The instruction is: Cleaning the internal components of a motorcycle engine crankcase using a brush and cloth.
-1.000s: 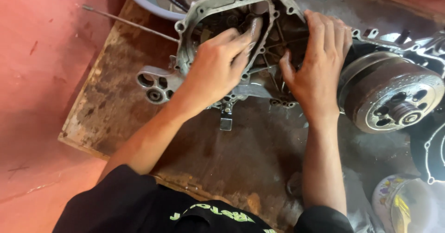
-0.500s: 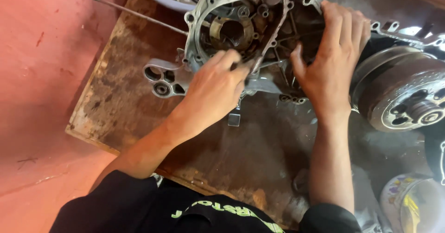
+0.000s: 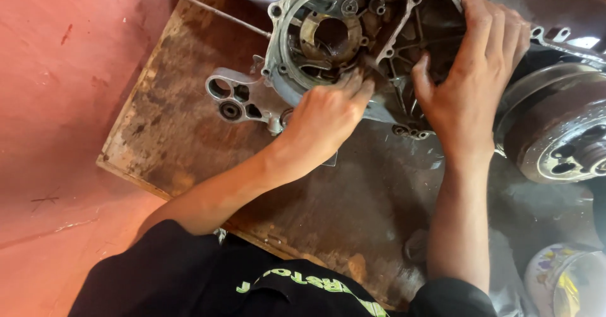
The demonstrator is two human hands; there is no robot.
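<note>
Greasy grey metal is under both hands at the upper middle of the frame: the left hand [image 3: 325,118] curls its fingertips onto the lower rim of the engine crankcase [image 3: 328,33], while the right hand [image 3: 470,80] lies spread and flat over the case's ribbed right half, neither clenched around anything. With oil everywhere (the wooden board [image 3: 183,115] is soaked too), fingers could slip on the sharp gasket edge or the case could skid toward the clutch drum [image 3: 555,131] at right. The only container, a patterned bowl [image 3: 562,279] at lower right, has contents I cannot make out.
</note>
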